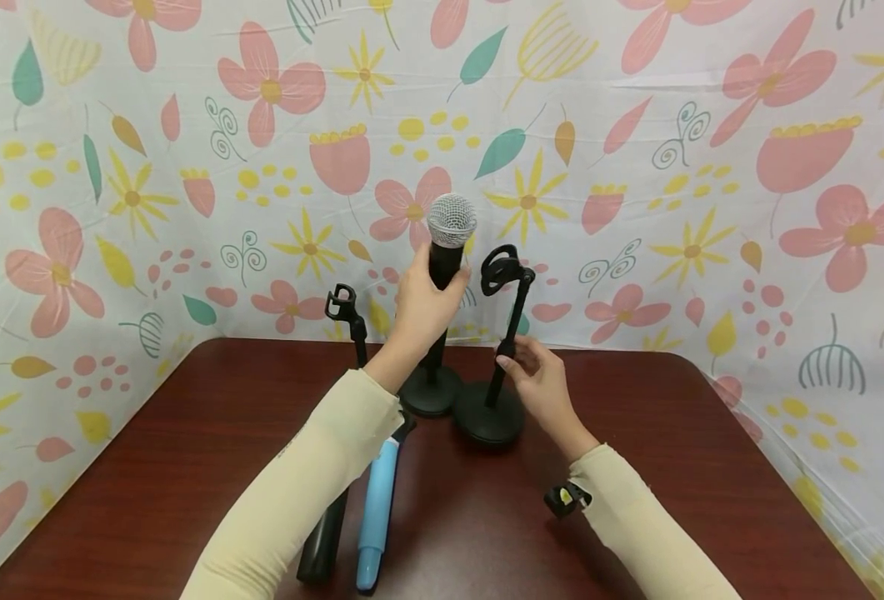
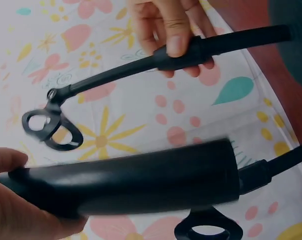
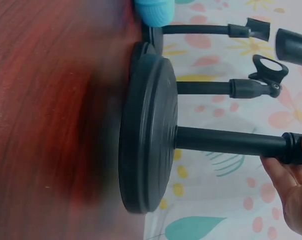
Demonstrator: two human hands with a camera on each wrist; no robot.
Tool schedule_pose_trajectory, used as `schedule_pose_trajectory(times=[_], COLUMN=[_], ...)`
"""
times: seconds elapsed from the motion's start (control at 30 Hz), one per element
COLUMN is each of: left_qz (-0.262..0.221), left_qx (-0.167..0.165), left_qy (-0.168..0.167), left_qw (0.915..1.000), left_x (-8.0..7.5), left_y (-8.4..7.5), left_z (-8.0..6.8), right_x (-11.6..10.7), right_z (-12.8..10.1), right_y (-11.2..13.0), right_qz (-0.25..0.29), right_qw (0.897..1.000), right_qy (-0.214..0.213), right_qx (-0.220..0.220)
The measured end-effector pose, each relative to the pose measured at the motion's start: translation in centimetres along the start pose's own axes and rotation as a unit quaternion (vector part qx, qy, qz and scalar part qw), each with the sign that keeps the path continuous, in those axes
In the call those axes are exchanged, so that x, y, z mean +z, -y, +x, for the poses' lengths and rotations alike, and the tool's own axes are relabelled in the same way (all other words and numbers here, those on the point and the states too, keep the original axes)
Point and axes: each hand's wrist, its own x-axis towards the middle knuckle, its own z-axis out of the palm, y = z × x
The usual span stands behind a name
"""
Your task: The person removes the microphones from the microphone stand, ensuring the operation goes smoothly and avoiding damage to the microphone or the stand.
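My left hand (image 1: 425,298) grips a black microphone (image 1: 451,223) with a silver mesh head, held upright over the table. In the left wrist view its black handle (image 2: 156,180) lies across the picture, its lower end apart from the stands' clips. My right hand (image 1: 541,382) pinches the collar on the pole of a black microphone stand (image 1: 517,312), thumb in front. That stand's round base (image 3: 148,135) shows large in the right wrist view; whether it touches the table cannot be told. Right behind the microphone is a second stand's base (image 1: 430,392), its upper part partly hidden.
A third stand's clip (image 1: 344,307) rises left of my left forearm. On the brown table (image 1: 127,467) lie a light blue rod-shaped thing (image 1: 378,508) and a black cylinder (image 1: 323,542), partly under my sleeve. A flowered cloth (image 1: 599,125) hangs behind.
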Motion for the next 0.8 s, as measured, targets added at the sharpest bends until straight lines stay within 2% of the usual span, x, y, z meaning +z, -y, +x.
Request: schedule_pose_trajectory(times=[0.1, 0.2, 0.4, 0.8], left_qz=[0.022, 0.039, 0.062, 0.027], left_qx=[0.010, 0.012, -0.003, -0.062], left_qy=[0.020, 0.024, 0.033, 0.042], left_qw=[0.9995, 0.9989, 0.9975, 0.9969], left_x=[-0.4, -0.7, -1.1, -1.3], left_y=[0.3, 0.5, 1.0, 2.2], left_z=[-0.2, -0.3, -0.5, -1.2], right_x=[-0.1, -0.3, -0.6, -0.9], right_z=[0.3, 0.4, 0.5, 1.1], right_y=[0.1, 0.2, 0.2, 0.0], right_qz=[0.002, -0.001, -0.008, -0.024], right_qw=[1.000, 1.000, 1.000, 0.999], right_qy=[-0.001, -0.006, -0.009, -0.020], right_qx=[-0.003, -0.004, -0.005, -0.012])
